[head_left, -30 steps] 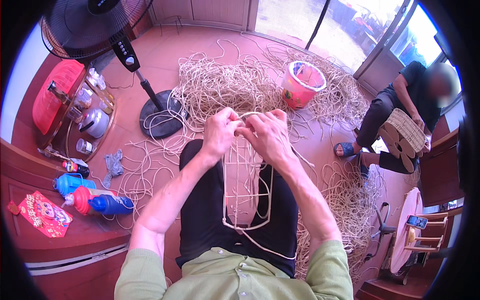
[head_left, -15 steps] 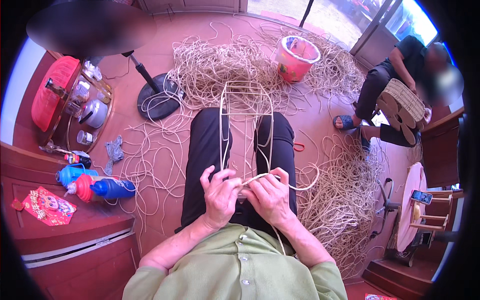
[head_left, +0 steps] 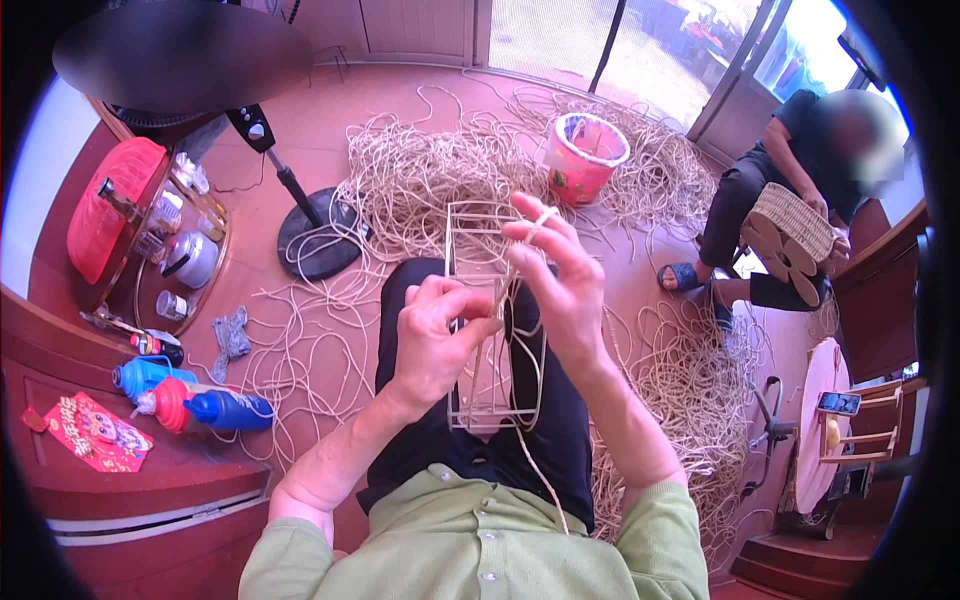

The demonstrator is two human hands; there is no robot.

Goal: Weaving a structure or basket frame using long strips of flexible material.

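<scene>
A pale rectangular open frame (head_left: 490,410) of thin rods rests lengthwise across my dark-trousered thighs. My left hand (head_left: 440,340) pinches a beige cord at the middle of the frame, thumb against index finger. My right hand (head_left: 560,290) is raised over the frame's far right part, fingers curved and partly spread with the cord caught among them. The cord's tail (head_left: 540,475) hangs down over my lap. The exact grip of my right fingertips is hard to make out.
Tangled cord (head_left: 420,160) lies around a pink bucket (head_left: 575,175). At left are a fan stand (head_left: 315,240), a shelf trolley (head_left: 185,255) and bottles (head_left: 225,410). At right another person (head_left: 745,180) sits holding a woven basket (head_left: 790,215); a round board (head_left: 810,420) stands nearer.
Over the last half second my right hand has risen toward the frame's far end, drawing cord along. My left hand has moved up slightly. The frame has shifted nearer my body.
</scene>
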